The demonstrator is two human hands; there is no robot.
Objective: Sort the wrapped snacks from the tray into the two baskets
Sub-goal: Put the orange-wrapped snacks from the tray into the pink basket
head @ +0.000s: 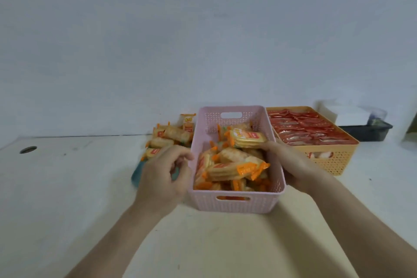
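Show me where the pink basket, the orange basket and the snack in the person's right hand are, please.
pink basket (pixel 234 206): head view, on its near wall below the handle slot.
orange basket (pixel 334 161): head view, on its near lattice wall.
wrapped snack (pixel 248 139): head view, on the middle of the yellow wrapper above the pink basket.

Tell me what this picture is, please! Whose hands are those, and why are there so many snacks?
A camera worn on a person's head took it, looking down, so these are that person's own hands. No machine here. On the pale table stand a pink basket of orange-and-yellow wrapped snacks and an orange basket of red ones. More yellow snacks lie heaped on a tray at the left. The right hand holds a yellow packet over the pink basket. The left hand, fingers curled, hovers by the heap; it looks blurry, so I cannot tell whether it holds anything.
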